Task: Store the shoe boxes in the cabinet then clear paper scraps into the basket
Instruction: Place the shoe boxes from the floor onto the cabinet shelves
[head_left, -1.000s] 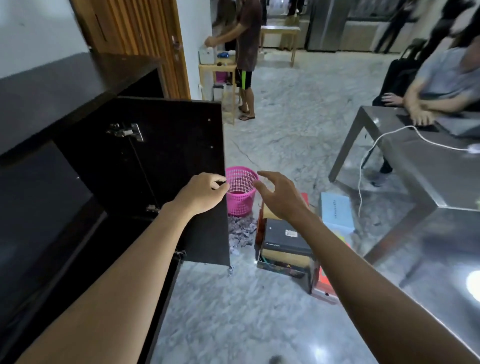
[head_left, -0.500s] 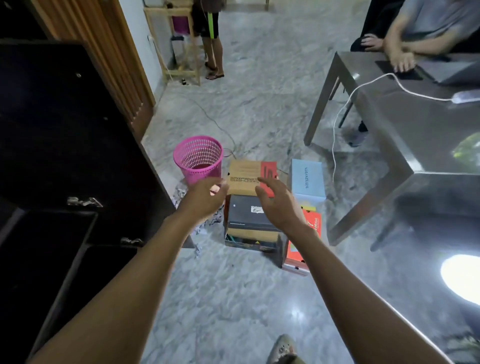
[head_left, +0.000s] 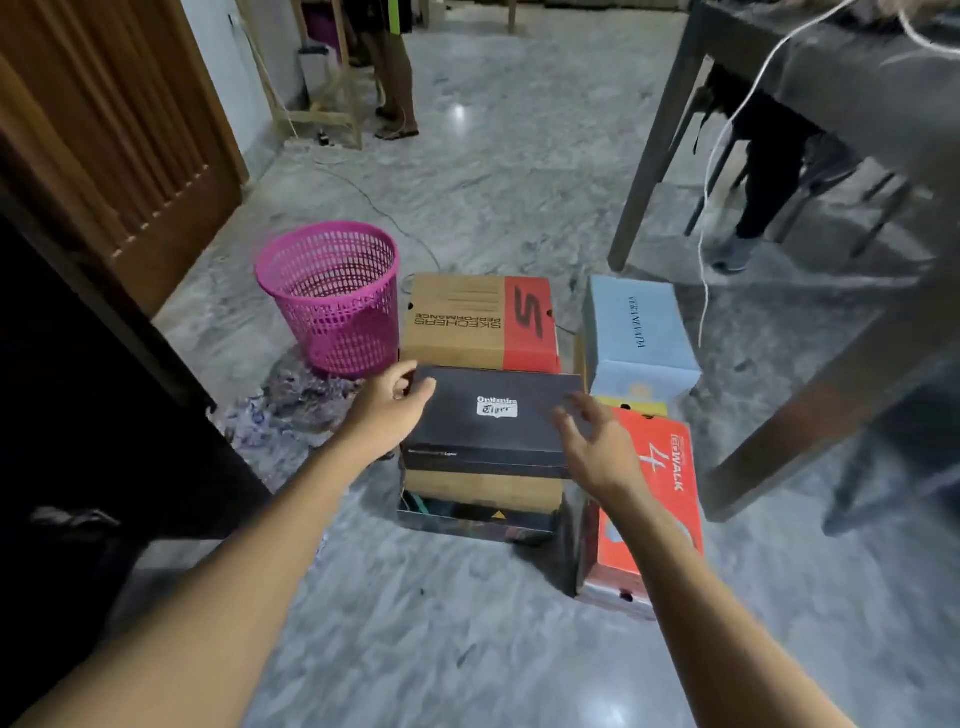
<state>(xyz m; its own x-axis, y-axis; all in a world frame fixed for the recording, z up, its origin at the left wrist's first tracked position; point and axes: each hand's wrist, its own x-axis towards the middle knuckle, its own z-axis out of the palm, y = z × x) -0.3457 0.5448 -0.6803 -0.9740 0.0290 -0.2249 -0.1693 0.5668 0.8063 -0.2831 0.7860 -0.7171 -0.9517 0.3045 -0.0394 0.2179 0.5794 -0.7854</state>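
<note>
Under me, the grey stone floor is stretching out wide. My dark cabinet is standing on the left side, and a brown wooden door is standing behind it. A big grey table is standing on the right, with a white cord hanging down from it.

The shoe boxes are all sitting on the floor in front of me, not in the cabinet. A black box is lying on top of a pile of two more boxes. A brown and red box is sitting just behind it. A light blue box is sitting to the right of that one, and a red box is lying nearer to me, just beside the pile.

The pink basket is standing upright left of the brown and red box. The paper scraps are lying in a heap on the floor, between the basket and the cabinet.

My left hand is touching the far left corner of the black box with bent fingers. I cannot tell if it is pinching the box. My right hand is hanging over the right side of the black box with its fingers spread apart, holding nothing.
</note>
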